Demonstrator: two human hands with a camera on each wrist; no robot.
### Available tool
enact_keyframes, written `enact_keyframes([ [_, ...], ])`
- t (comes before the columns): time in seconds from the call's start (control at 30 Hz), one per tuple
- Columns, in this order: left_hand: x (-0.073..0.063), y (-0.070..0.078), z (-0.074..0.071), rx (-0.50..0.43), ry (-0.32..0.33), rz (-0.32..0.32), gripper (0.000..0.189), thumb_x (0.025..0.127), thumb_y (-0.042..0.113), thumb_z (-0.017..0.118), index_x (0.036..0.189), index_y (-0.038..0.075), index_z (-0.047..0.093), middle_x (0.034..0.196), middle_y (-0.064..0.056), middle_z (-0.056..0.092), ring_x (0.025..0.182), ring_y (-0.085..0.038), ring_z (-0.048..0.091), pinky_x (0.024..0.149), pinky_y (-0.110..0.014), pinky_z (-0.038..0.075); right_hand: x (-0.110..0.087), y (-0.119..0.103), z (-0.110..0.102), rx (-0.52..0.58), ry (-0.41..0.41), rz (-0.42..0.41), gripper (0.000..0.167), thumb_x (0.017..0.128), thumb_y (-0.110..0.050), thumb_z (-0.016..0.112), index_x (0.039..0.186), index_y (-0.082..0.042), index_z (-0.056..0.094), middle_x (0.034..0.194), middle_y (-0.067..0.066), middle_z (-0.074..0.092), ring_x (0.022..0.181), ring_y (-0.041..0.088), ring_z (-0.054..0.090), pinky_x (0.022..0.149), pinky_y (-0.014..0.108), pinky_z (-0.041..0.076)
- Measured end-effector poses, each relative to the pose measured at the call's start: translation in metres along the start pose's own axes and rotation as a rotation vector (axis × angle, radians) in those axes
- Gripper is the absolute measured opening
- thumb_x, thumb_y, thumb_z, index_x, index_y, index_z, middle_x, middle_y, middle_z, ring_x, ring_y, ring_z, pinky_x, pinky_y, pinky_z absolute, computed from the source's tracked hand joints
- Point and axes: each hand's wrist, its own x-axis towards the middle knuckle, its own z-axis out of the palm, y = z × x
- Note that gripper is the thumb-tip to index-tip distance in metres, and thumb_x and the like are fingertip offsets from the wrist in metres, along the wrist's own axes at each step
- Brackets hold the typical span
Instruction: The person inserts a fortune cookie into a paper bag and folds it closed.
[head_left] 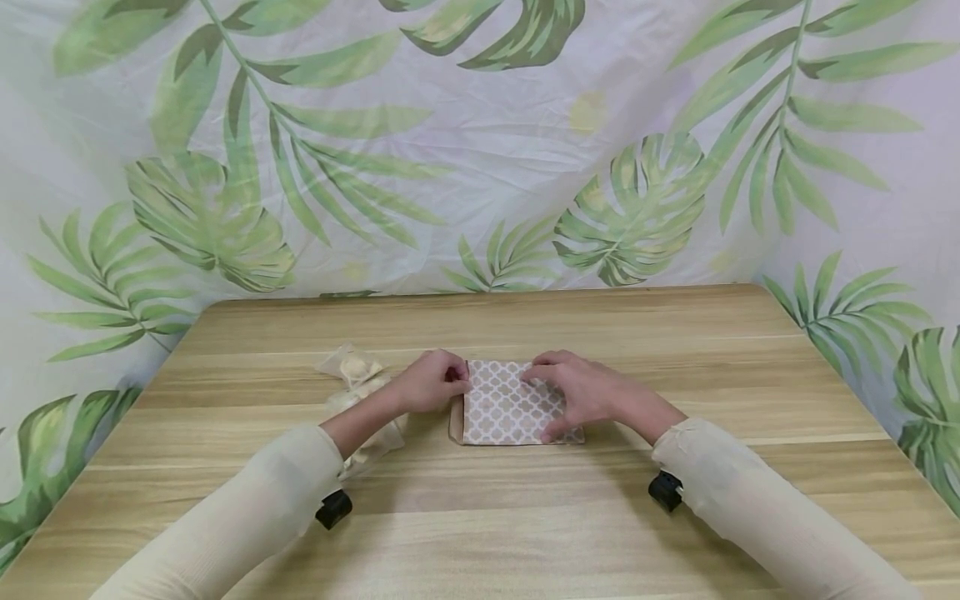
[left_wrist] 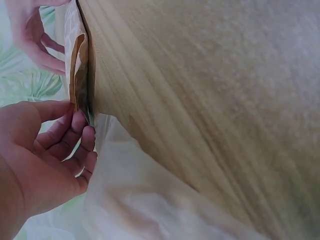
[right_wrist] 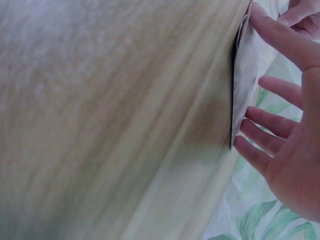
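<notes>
A flat brown paper bag (head_left: 502, 404) with a white lattice pattern lies on the table between the hands. Its mouth faces left, where a plain brown lip sticks out. My left hand (head_left: 431, 383) pinches the edge of that mouth between thumb and fingers. The folded paper layers (left_wrist: 80, 70) part a little there in the left wrist view. Spread over the bag's right part, my right hand (head_left: 581, 387) touches its surface with fingertips and thumb. In the right wrist view those fingers (right_wrist: 272, 122) are extended along the bag's edge.
Several clear plastic packets (head_left: 352, 367) with pale contents lie left of the bag, partly hidden behind the left forearm. The wood-grain table (head_left: 495, 525) reaches back to a leaf-printed cloth (head_left: 480, 167). A black wrist camera (head_left: 333, 508) hangs below the left sleeve.
</notes>
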Motion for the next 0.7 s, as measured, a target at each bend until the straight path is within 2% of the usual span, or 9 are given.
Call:
enact_keyframes([
  [0.17,-0.0003,-0.0022,-0.0007,-0.057,0.001,-0.043,0.018,0.1,0.002,0.064,0.082,0.001,0.065,0.079,-0.003,0.061,0.074,-0.012,0.051,0.073,-0.028,0.045,-0.0006,0.0011,0.0003,0.023,0.007,-0.016,0.094,0.073,-0.046,0.093,0.149,-0.008,0.054,0.153,0.023,0.046,0.142,0.042,0.043,0.114,0.056,0.04],
  [0.33,-0.0017,-0.0019,-0.0038,-0.137,-0.01,-0.108,0.017,0.102,0.003,0.063,0.085,0.001,0.065,0.087,-0.005,0.062,0.083,-0.015,0.052,0.079,-0.031,0.045,-0.0006,0.0006,0.0011,0.05,0.009,0.0,0.108,0.072,-0.056,0.091,0.157,-0.008,0.044,0.154,0.021,0.044,0.141,0.039,0.043,0.113,0.055,0.041],
  [0.47,-0.002,-0.0022,-0.0042,-0.196,-0.008,-0.118,0.016,0.102,0.003,0.062,0.087,-0.001,0.065,0.091,-0.007,0.064,0.086,-0.016,0.053,0.081,-0.03,0.045,-0.0006,-0.0011,0.0011,0.063,0.008,0.019,0.114,0.07,-0.057,0.091,0.16,-0.009,0.039,0.155,0.02,0.042,0.143,0.038,0.042,0.114,0.054,0.041],
  [0.7,-0.002,-0.0031,-0.0028,-0.286,-0.01,-0.104,0.016,0.103,0.002,0.061,0.089,-0.005,0.066,0.093,-0.008,0.064,0.085,-0.014,0.053,0.079,-0.028,0.046,0.0024,-0.0036,0.0027,0.025,0.035,0.019,0.116,0.07,-0.064,0.088,0.159,-0.008,0.04,0.157,0.021,0.042,0.144,0.038,0.041,0.116,0.055,0.038],
])
